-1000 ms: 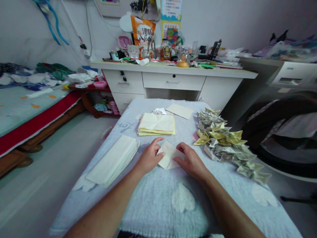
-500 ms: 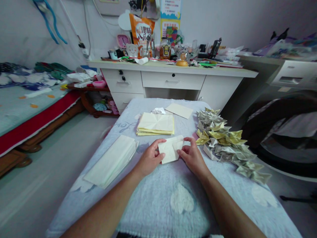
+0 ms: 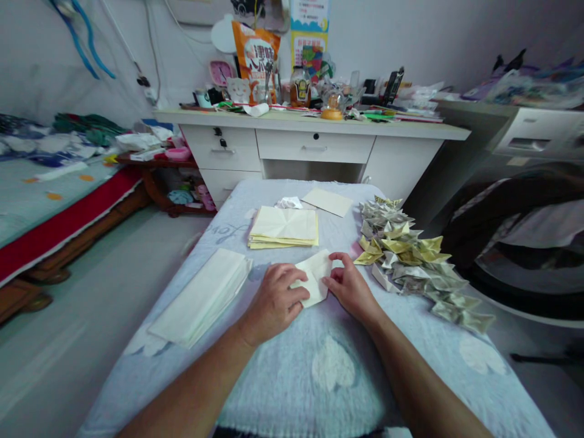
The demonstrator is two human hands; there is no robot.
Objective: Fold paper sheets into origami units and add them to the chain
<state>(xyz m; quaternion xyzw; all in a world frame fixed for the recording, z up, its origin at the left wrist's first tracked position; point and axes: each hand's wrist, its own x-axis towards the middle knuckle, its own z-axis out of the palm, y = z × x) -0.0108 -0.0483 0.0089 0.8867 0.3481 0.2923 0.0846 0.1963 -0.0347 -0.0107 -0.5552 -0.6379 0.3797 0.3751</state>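
A small folded sheet of cream paper [image 3: 316,277] is between my hands above the cloth-covered table [image 3: 292,353]. My right hand [image 3: 349,281] pinches its right edge between thumb and fingers. Over its left side lies my left hand [image 3: 278,298], fingers bent and touching the paper; whether they grip it is hard to see. Just beyond is a stack of creased cream and yellow sheets [image 3: 283,225]. Left of my left hand lies a pile of long folded white papers [image 3: 201,298]. Many folded paper pieces [image 3: 406,255], silver-grey and gold, cluster on the right.
A flat cream sheet [image 3: 327,201] and a crumpled white paper [image 3: 289,202] lie at the table's far end. Behind stands a white desk [image 3: 314,146] crowded with jars and packets. A bed [image 3: 59,207] is at the left, a washing machine [image 3: 529,140] at the right.
My left hand has turned over and moved from holding the paper's left edge onto its face. The paper has tilted, while my right hand keeps its pinch.
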